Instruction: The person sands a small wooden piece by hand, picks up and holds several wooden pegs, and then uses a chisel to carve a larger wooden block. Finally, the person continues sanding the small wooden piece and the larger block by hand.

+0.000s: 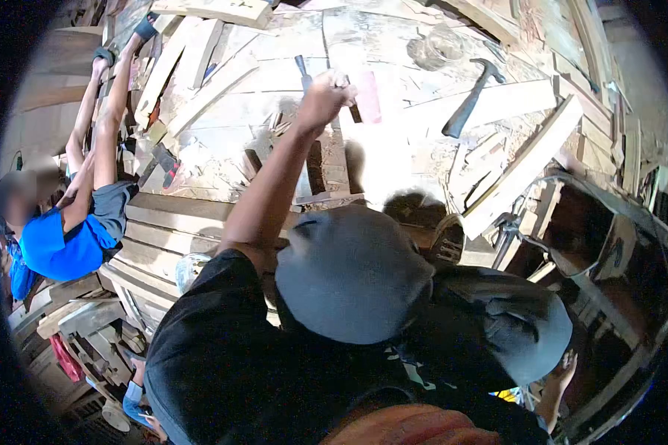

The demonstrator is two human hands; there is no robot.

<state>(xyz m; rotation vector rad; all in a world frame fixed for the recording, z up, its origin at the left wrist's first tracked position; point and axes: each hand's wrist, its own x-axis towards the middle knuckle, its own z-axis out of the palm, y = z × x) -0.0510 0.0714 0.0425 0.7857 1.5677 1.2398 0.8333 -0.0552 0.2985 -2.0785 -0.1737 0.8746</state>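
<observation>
My left hand reaches forward over the bright work surface, its fingers curled closed. A dark narrow strip shows just beside the fist, but what the fingers hold is hidden. Left of the hand lies a tool with a blue handle, and a pink flat piece is right of it. My right hand is low at the right, beyond my grey-clothed knee; its fingers look apart and no object shows in them. A claw hammer rests across a pale board.
A person in a blue shirt sits at the left, legs stretched forward. Cut timber, shavings and offcuts lie around the surface. A red-and-black tool is near that person's legs. A curved band rims a dark recess at the right.
</observation>
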